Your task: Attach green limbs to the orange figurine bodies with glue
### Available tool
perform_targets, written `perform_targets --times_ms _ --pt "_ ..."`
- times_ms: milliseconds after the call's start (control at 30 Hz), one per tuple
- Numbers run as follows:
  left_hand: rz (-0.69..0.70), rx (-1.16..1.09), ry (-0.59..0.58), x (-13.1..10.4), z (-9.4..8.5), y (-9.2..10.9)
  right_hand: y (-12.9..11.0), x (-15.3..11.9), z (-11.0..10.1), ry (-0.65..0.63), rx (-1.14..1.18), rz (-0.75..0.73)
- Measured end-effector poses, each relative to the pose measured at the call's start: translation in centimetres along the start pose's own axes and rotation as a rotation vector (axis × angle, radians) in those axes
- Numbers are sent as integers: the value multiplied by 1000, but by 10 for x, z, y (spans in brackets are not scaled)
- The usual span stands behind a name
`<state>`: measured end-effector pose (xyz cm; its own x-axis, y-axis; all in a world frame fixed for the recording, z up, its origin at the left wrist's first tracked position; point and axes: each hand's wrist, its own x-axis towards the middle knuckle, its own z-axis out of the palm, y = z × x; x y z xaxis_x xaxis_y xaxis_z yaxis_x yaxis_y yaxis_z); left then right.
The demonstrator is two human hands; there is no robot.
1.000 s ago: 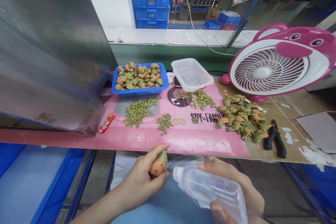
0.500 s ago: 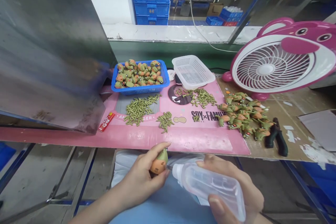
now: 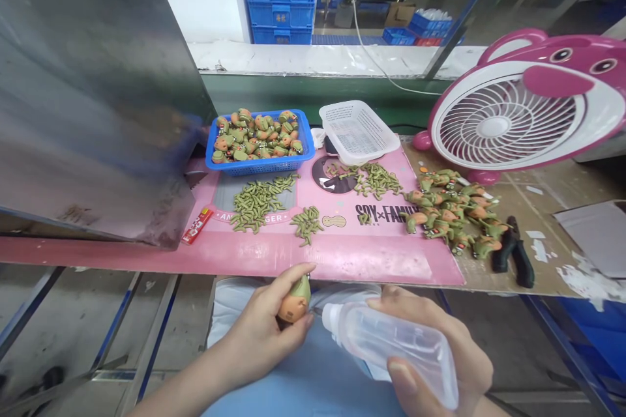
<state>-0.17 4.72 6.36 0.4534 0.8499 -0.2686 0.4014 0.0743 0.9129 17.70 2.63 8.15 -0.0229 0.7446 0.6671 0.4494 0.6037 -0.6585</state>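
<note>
Left grip (image 3: 264, 322) holds figure (image 3: 295, 303); right grip (image 3: 467, 352), bottle (image 3: 401, 339). Heap (image 3: 447, 212) beyond right looks done; basketed figures (image 3: 259, 135) beyond left likely pending.

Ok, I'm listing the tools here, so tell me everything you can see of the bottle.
The bottle looks like translucent, colourless plastic, with a white cap and a thin, dark tip. The right hand grips it above the lap, thumb on its near side. It lies tilted, its cap end higher in view and aimed at the toy in the left hand. Whether the tip touches the toy is unclear.
</note>
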Motion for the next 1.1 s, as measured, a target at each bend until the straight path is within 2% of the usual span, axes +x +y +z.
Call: perform_targets --times_ms 333,767,1100 --pt "11 3 12 0 2 -4 2 -1 -2 -16 -6 -3" --pt "-11 34 -14 0 0 1 1 0 2 -19 21 -28" --pt "37 151 -4 1 0 -4 -1 5 4 -69 -5 -41"
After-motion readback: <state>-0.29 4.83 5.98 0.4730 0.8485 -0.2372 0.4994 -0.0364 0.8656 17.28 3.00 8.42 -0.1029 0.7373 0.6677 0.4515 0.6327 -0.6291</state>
